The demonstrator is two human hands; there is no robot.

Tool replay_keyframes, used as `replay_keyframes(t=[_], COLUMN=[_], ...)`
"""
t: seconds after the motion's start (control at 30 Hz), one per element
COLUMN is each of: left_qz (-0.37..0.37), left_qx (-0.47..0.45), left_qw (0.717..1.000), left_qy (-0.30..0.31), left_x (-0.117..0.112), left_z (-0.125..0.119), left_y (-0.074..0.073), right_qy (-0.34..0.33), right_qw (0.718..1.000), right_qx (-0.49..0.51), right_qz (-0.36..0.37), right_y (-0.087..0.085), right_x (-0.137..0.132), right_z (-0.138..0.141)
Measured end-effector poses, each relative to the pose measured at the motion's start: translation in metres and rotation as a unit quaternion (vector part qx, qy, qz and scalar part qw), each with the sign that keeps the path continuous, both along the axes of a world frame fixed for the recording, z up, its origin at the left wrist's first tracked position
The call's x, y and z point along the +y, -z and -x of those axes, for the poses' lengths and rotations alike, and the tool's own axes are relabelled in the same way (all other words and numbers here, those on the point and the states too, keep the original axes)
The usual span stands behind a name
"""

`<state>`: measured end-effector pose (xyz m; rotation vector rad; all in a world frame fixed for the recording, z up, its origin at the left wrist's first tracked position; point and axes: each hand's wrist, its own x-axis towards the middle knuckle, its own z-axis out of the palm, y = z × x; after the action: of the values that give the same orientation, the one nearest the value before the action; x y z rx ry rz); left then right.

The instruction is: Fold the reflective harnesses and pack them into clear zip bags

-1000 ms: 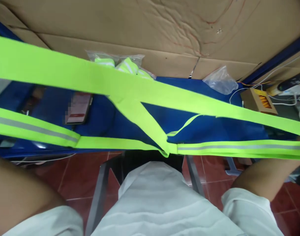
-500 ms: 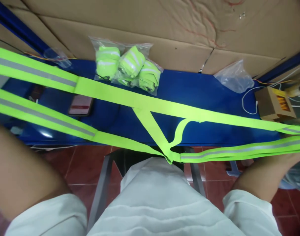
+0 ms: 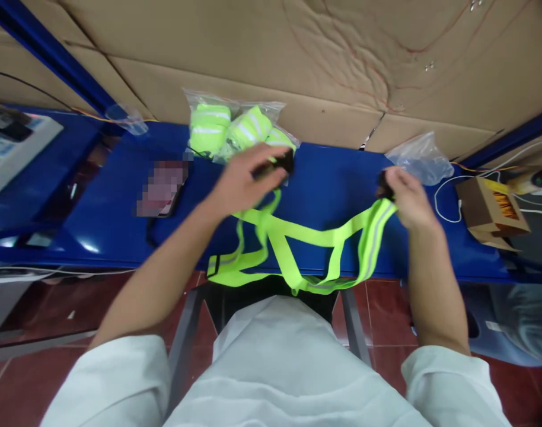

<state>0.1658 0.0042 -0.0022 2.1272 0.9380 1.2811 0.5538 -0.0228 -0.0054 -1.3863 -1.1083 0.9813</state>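
Observation:
A neon yellow strap vest with grey reflective bands (image 3: 297,243) hangs slack over the front of the blue table (image 3: 97,225). My left hand (image 3: 244,178) is closed on one dark end of the straps, above the table's middle. My right hand (image 3: 407,196) pinches the other dark end farther right. The straps loop down between both hands toward my lap. Motion blurs both hands a little.
A clear bag of rolled neon vests (image 3: 235,127) lies at the back against the cardboard wall (image 3: 297,59). A phone (image 3: 162,190) lies at left, a crumpled plastic bag (image 3: 420,157) and a small cardboard box (image 3: 491,210) with white cables at right. Red tiled floor lies below.
The straps were stretched wide across the view with both arms spread. Now both hands have come inward over the table and the vest hangs slack between them.

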Motion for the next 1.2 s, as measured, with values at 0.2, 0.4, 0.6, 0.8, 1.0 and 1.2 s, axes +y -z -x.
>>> replay_keyframes(t=[0.2, 0.4, 0.6, 0.8, 1.0, 1.2], left_qz=[-0.058, -0.094, -0.141, -0.177, -0.064, 0.062], left_qx=[0.132, 0.193, 0.249, 0.218, 0.212, 0.154], left_qw=[0.989, 0.976, 0.958, 0.960, 0.973, 0.983], left_qy=[0.021, 0.013, 0.019, 0.011, 0.062, 0.073], left_x=[-0.018, -0.018, -0.027, -0.037, -0.039, -0.036], left_z=[-0.052, -0.039, -0.044, -0.054, -0.058, -0.053], left_y=[0.040, 0.051, 0.049, 0.051, 0.052, 0.028], right_qy=[-0.234, -0.265, -0.271, -0.189, -0.145, -0.071], right_qw=[0.968, 0.954, 0.938, 0.941, 0.965, 0.988], right_qx=[-0.080, -0.130, -0.209, -0.268, -0.211, -0.117], right_qz=[-0.042, -0.059, -0.049, -0.076, -0.060, -0.075], right_y=[0.014, 0.024, 0.024, 0.024, 0.034, 0.014], right_x=[0.004, -0.001, -0.009, -0.021, -0.021, -0.009], right_z=[0.101, 0.101, 0.102, 0.121, 0.129, 0.124])
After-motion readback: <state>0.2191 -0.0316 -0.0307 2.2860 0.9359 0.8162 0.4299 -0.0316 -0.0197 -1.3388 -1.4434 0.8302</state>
